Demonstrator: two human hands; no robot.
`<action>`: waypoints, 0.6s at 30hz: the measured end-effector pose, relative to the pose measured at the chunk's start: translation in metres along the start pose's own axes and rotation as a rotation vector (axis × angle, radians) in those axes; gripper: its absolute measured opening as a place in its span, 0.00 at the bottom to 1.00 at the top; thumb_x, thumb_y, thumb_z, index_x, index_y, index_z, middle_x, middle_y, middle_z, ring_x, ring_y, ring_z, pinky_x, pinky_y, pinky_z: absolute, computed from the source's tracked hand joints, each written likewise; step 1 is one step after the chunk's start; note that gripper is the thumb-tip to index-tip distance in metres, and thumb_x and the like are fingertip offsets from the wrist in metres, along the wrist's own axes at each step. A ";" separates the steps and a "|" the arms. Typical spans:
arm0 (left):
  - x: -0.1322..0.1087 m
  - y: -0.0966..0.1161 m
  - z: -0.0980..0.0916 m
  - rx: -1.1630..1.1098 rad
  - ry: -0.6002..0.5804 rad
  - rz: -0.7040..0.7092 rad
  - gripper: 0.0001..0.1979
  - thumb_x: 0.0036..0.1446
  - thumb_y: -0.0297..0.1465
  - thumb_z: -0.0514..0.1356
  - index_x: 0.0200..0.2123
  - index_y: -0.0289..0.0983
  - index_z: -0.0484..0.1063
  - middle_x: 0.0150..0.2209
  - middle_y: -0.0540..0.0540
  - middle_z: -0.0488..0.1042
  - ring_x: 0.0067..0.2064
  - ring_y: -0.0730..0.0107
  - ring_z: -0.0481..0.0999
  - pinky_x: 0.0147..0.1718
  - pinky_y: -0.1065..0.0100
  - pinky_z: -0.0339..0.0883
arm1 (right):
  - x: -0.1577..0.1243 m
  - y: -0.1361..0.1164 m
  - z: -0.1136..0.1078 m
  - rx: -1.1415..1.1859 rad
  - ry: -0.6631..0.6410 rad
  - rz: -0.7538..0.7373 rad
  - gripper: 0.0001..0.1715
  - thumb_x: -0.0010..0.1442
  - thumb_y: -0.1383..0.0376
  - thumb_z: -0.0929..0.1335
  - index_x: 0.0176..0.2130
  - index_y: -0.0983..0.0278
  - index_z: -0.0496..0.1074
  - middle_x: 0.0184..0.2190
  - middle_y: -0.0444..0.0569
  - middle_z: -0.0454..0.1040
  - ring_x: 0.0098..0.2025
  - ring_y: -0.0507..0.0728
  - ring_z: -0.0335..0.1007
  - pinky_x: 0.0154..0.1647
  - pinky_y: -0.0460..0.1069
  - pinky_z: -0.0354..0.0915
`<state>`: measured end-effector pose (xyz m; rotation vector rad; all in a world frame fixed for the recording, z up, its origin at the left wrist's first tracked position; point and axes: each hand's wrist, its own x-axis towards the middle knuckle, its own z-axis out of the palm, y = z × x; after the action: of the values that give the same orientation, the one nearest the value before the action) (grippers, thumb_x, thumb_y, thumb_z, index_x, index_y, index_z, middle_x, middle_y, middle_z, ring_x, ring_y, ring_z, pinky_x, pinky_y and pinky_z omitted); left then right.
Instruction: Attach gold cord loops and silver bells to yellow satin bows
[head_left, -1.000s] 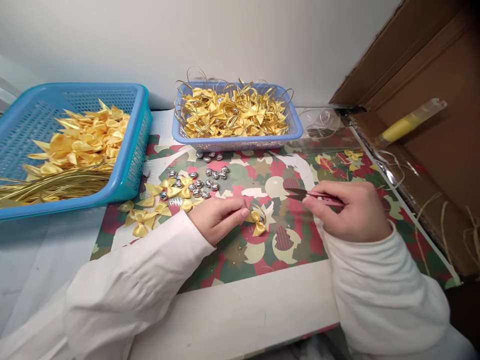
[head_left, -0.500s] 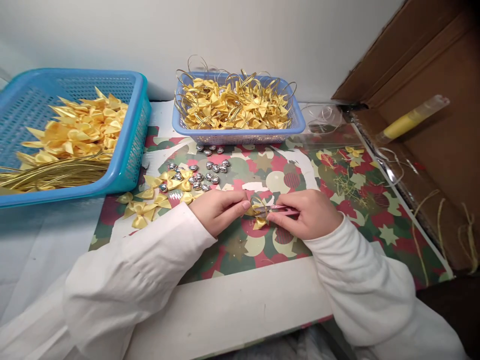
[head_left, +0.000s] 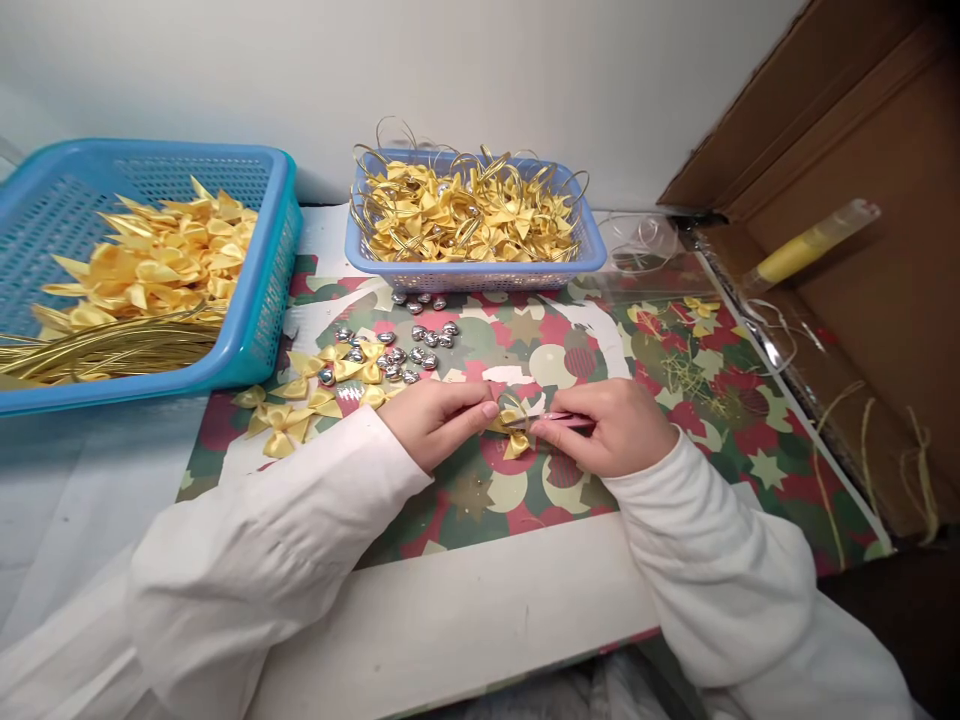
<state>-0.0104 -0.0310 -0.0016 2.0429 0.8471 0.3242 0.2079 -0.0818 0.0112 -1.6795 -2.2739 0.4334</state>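
Note:
My left hand (head_left: 450,420) is closed, its thumb and fingers pinching a yellow ribbon bow (head_left: 517,444) with a loop of gold cord. From the other side, my right hand (head_left: 616,428) grips small pink snips (head_left: 566,420). Their metal blades point left and lie at the bow and its cord; whether they touch it I cannot tell. Left of my hands, several loose yellow bows (head_left: 279,428) lie beside a scatter of silver bells (head_left: 391,358), all on the patterned sheet (head_left: 465,500).
A large blue basket (head_left: 259,290) at the left holds yellow bows and a bundle of gold cords (head_left: 112,350). Behind my hands, a smaller blue basket (head_left: 480,267) is heaped with corded bows. Thread scraps (head_left: 679,375) and a cardboard box (head_left: 840,200) are at the right.
The snips' blades look closer together than before and have shifted slightly at the bow. Both hands stay in nearly the same place; the camera view has turned a little.

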 end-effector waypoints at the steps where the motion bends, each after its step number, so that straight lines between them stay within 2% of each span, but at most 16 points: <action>1: 0.000 0.001 -0.002 -0.004 0.013 -0.009 0.16 0.61 0.36 0.47 0.23 0.37 0.61 0.19 0.55 0.58 0.23 0.75 0.57 0.25 0.72 0.53 | 0.000 0.003 -0.002 0.005 0.007 0.028 0.24 0.55 0.52 0.65 0.17 0.63 0.62 0.14 0.42 0.60 0.18 0.49 0.52 0.23 0.46 0.47; 3: -0.002 0.004 -0.007 0.059 0.077 -0.045 0.17 0.61 0.35 0.46 0.22 0.37 0.63 0.19 0.54 0.59 0.22 0.74 0.59 0.25 0.71 0.54 | -0.001 0.011 -0.006 0.006 0.052 0.122 0.20 0.55 0.52 0.65 0.22 0.63 0.68 0.15 0.43 0.64 0.19 0.51 0.56 0.24 0.46 0.49; 6: -0.005 0.009 -0.015 0.395 0.243 -0.131 0.15 0.59 0.35 0.48 0.23 0.37 0.66 0.21 0.49 0.63 0.24 0.68 0.62 0.26 0.67 0.54 | 0.002 0.021 -0.004 -0.044 0.169 0.272 0.16 0.57 0.53 0.66 0.31 0.63 0.71 0.18 0.44 0.69 0.21 0.54 0.62 0.24 0.47 0.50; 8: -0.007 0.012 -0.018 0.658 0.374 -0.161 0.11 0.55 0.36 0.52 0.30 0.36 0.70 0.31 0.42 0.70 0.32 0.60 0.66 0.30 0.63 0.57 | 0.004 0.025 0.002 -0.093 0.214 0.260 0.14 0.57 0.54 0.67 0.32 0.63 0.71 0.23 0.47 0.72 0.26 0.56 0.65 0.26 0.48 0.54; 10: -0.010 0.014 -0.016 0.783 0.426 -0.111 0.14 0.51 0.35 0.56 0.39 0.34 0.71 0.43 0.36 0.70 0.41 0.50 0.67 0.36 0.57 0.58 | 0.007 0.026 0.008 -0.147 0.235 0.196 0.12 0.57 0.56 0.69 0.32 0.63 0.72 0.30 0.50 0.73 0.33 0.59 0.66 0.32 0.50 0.57; 12: -0.010 0.014 -0.010 0.739 0.345 0.002 0.18 0.49 0.34 0.57 0.44 0.35 0.70 0.47 0.36 0.69 0.44 0.49 0.66 0.38 0.55 0.58 | 0.009 0.025 0.013 -0.204 0.253 0.168 0.11 0.55 0.57 0.70 0.33 0.62 0.73 0.36 0.52 0.73 0.39 0.62 0.65 0.37 0.53 0.58; 15: -0.007 0.009 0.001 0.541 0.188 0.119 0.16 0.54 0.36 0.55 0.45 0.38 0.70 0.42 0.41 0.71 0.41 0.55 0.67 0.37 0.58 0.57 | 0.010 0.023 0.016 -0.245 0.282 0.177 0.11 0.55 0.57 0.71 0.36 0.61 0.75 0.41 0.54 0.71 0.43 0.65 0.62 0.39 0.55 0.58; 18: -0.002 0.005 0.010 0.476 0.165 0.132 0.10 0.57 0.36 0.56 0.38 0.40 0.73 0.39 0.44 0.74 0.39 0.59 0.67 0.36 0.59 0.54 | 0.007 0.017 0.012 -0.174 0.312 0.125 0.13 0.53 0.60 0.71 0.39 0.62 0.74 0.41 0.54 0.71 0.43 0.64 0.62 0.39 0.55 0.58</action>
<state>-0.0042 -0.0406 -0.0031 2.5488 0.9595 0.3961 0.2164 -0.0712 -0.0064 -1.8314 -2.0355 -0.0067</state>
